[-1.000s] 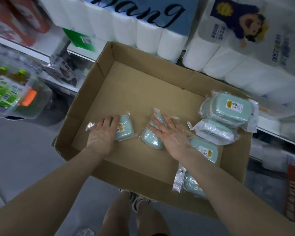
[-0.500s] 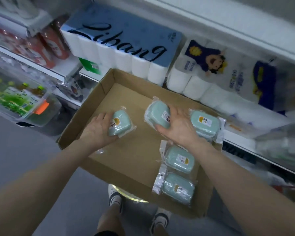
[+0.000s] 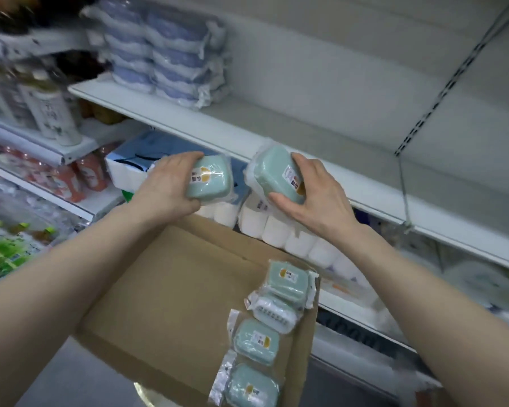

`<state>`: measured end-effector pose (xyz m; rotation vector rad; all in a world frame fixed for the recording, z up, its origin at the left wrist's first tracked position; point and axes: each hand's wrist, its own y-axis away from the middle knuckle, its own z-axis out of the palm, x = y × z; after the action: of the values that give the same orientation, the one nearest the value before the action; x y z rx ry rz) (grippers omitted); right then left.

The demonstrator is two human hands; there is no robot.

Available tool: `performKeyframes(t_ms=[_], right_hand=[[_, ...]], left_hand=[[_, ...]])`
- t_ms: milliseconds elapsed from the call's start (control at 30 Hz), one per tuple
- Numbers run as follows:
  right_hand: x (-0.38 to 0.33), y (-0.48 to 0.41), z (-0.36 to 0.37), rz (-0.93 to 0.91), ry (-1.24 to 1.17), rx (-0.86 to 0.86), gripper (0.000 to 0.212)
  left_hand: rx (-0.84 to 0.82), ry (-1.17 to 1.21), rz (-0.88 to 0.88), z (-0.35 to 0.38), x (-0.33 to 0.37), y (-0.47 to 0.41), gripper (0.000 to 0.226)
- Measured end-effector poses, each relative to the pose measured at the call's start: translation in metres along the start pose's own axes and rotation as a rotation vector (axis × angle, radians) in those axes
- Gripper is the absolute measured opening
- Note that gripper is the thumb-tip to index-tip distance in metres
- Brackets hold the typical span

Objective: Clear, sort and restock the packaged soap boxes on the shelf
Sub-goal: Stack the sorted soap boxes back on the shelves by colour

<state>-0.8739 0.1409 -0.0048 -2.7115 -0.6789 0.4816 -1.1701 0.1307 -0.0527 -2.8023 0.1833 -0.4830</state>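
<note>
My left hand (image 3: 165,186) grips a pale green soap box in clear wrap (image 3: 210,180), held up just below the white shelf (image 3: 306,136). Beside it my right hand (image 3: 315,195) grips a second green soap box (image 3: 272,171) at the shelf's front edge. Below them lies an open cardboard box (image 3: 174,304). Along its right side lie several more wrapped soap boxes (image 3: 257,342), one turned with its white slatted side up (image 3: 274,314). Two stacks of blue wrapped soap boxes (image 3: 168,54) stand at the shelf's left end.
The shelf to the right of the blue stacks is bare. Toilet-paper packs (image 3: 276,230) fill the shelf below, behind the cardboard box. Bottles (image 3: 50,113) and red packs (image 3: 56,174) sit on the shelves at the left. A cord (image 3: 403,183) hangs at the right.
Both hands have lifted a green soap box each out of the cardboard box up to the shelf's front edge. The view has tilted up toward the shelf.
</note>
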Motion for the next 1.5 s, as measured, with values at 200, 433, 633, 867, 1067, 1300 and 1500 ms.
performKeyframes(t_ms=[200,433,633,867,1067,1300,1500], right_hand=[[0.005,-0.046,-0.027,0.088,0.057,0.058,0.084],[0.038,-0.077,-0.025,0.200,0.109,0.029,0.077],[0.074,-0.100,-0.018,0.200,0.173,0.016,0.070],[0.124,-0.133,0.000,0.238,0.242,-0.017,0.070],[0.151,-0.147,0.014,0.233,0.300,-0.079,0.063],[0.163,-0.177,0.018,0.249,0.345,-0.098,0.065],[0.169,-0.211,0.030,0.188,0.381,-0.115,0.062]], left_hand=[[0.003,-0.066,0.114,-0.043,0.000,-0.070,0.093],[-0.043,-0.048,0.170,-0.045,0.008,-0.145,0.091],[-0.093,-0.104,0.163,-0.021,0.024,-0.206,0.082],[-0.214,-0.139,0.212,0.013,0.054,-0.261,0.075],[-0.352,-0.153,0.235,0.054,0.056,-0.292,0.063],[0.161,-0.091,0.458,0.071,0.044,-0.284,0.040],[0.171,-0.015,0.238,0.084,0.051,-0.296,0.041]])
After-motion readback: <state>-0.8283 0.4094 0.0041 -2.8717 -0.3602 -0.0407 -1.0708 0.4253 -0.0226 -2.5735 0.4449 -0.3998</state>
